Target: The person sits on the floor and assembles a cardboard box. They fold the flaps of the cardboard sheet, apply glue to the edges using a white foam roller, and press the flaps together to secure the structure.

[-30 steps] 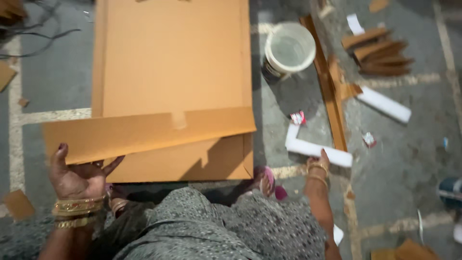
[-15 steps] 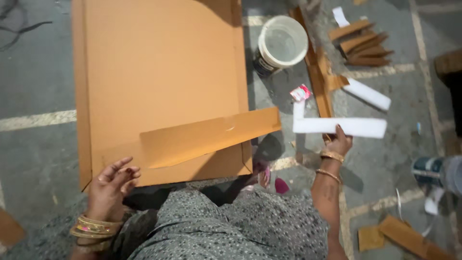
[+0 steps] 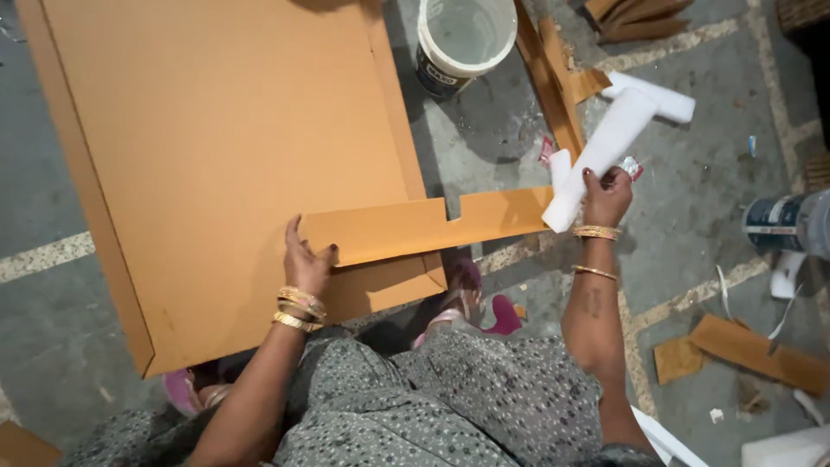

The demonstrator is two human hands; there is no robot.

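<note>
Hands occupied: cardboard strip and white foam piece in grasp.

Left hand (image 3: 304,259) was closed on the left end of the notched cardboard strip (image 3: 415,227), which had swung from a slant half a second earlier to lie nearly level across the near right corner of the large cardboard sheet (image 3: 216,164). Right hand (image 3: 607,195), fingers clamped together on the white foam piece (image 3: 605,147), had lifted it upright. The white bucket (image 3: 462,39) stood far, apart from both. Open floor remained right of the sheet's edge, though scraps littered it.
</note>
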